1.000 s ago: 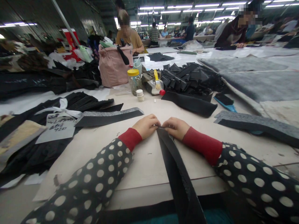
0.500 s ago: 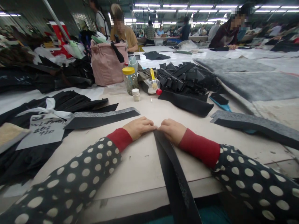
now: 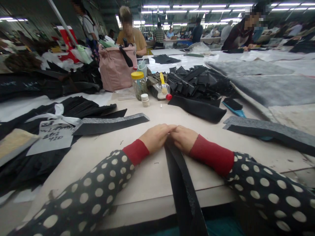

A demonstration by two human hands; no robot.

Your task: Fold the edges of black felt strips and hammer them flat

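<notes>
My left hand (image 3: 157,137) and my right hand (image 3: 184,138) meet at the far end of a black fabric strip (image 3: 180,177). Both have their fingers closed on that end, and the fingertips hide it. From there the strip runs toward me, partly folded over lengthwise, and drops past the table's near edge. Left of my hands lies a black strip with a grey speckled band (image 3: 113,124). A similar grey-and-black strip (image 3: 268,131) is at the right. Beyond my hands a wider black piece (image 3: 198,109) rests on the pale tabletop (image 3: 137,173).
A tagged stack of black pieces (image 3: 46,157) fills the left side. Farther back stand a yellow-lidded jar (image 3: 139,87), a small white bottle (image 3: 145,100), a yellow-handled brush (image 3: 163,83), a pink bag (image 3: 116,68) and a heap of black pieces (image 3: 197,80). Several people work beyond.
My left hand has moved right and its fingers now reach over to the right hand's fingertips. The right hand and the strip stay almost where they were. The view has shifted slightly.
</notes>
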